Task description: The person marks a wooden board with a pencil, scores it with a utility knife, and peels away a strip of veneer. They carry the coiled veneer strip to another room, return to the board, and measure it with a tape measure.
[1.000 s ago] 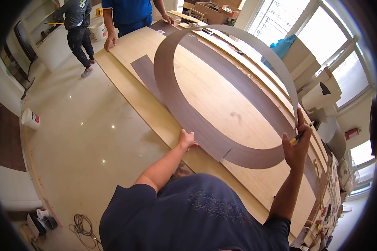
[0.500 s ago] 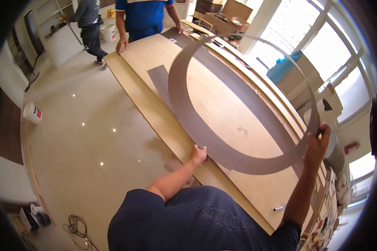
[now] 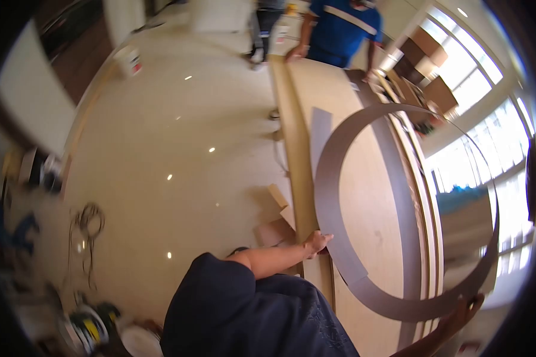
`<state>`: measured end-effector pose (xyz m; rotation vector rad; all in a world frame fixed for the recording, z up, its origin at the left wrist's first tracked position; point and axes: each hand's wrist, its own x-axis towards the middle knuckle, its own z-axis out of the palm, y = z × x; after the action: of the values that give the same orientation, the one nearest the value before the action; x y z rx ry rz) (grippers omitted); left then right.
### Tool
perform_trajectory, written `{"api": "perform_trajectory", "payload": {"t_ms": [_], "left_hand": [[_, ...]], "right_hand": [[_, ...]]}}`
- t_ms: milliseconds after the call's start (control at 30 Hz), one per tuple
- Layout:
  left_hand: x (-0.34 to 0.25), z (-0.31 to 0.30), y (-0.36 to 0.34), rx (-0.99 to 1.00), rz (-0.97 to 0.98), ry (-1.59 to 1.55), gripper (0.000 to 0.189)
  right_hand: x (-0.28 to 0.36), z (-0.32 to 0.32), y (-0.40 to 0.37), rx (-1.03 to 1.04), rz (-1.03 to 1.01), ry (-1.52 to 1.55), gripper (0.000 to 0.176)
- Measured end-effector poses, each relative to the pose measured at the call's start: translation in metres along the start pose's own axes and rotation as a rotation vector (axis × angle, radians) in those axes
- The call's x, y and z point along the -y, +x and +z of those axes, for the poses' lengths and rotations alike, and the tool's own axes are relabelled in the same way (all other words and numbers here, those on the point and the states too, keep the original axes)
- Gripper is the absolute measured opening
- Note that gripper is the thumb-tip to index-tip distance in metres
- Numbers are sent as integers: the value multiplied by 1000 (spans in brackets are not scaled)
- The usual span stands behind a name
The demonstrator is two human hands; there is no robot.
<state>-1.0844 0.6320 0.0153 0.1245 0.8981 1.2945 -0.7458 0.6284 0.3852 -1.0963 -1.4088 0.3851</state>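
A wide grey-brown laminate strip [image 3: 330, 196] is bent into a large loop over the pale wooden panel [image 3: 369, 178]. My right hand [image 3: 462, 315] is closed on the near right part of the loop, its fingers partly hidden and blurred. My left hand [image 3: 319, 243] is at the panel's left edge, with one finger stretched toward the strip's lower left edge. Its other fingers are curled, and something small and dark red shows under them; I cannot make out what it is. A flat grey-brown piece [image 3: 321, 131] lies on the panel beyond the loop.
Across the panel stands a person in a blue shirt [image 3: 345, 33], hands at its far end. Another person's dark-trousered legs [image 3: 261, 30] are behind. A white bucket [image 3: 128, 61], coiled cable [image 3: 90, 223] and blurred tools [image 3: 89, 327] are on the floor. Cartons [image 3: 423, 53] stand by the windows.
The view has swung left, so the panel and loop appear farther right and more upright. My right hand has lowered with the strip. My left hand's finger now points toward the strip.
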Motion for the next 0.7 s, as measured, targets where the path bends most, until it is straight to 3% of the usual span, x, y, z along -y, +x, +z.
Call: {"api": "perform_trajectory", "payload": {"t_ms": [67, 167, 367, 400, 500, 533, 567, 633, 667, 700], "left_hand": [[3, 2, -23, -1, 78, -12, 32], [29, 18, -42, -68, 207, -12, 31], [75, -37, -114, -355, 460, -41, 32], [81, -52, -129, -431, 494, -65, 30], [86, -83, -168, -681, 598, -119, 27], [78, -83, -199, -715, 550, -257, 27], [81, -98, -217, -780, 562, -257, 28], [90, -133, -234, -899, 571, -260, 31], [103, -158, -234, -1016, 720, -256, 31], [106, -171, -247, -1024, 749, -353, 33]], "right_hand": [[-23, -28, 25, 26, 35, 3, 49], [17, -8, 14, -10, -53, -95, 26], [-11, 22, 19, 271, -98, 91, 28], [-19, 35, 20, 255, -122, -65, 32], [-41, 92, 14, 384, -275, -121, 38], [-46, 107, 11, 546, -552, -246, 40], [-98, 159, 26, 730, -61, 481, 45], [-74, 205, 1, 895, -83, 324, 42], [-50, 218, -31, 909, -68, 416, 39], [-22, 230, -69, 923, -51, 507, 37]]}}
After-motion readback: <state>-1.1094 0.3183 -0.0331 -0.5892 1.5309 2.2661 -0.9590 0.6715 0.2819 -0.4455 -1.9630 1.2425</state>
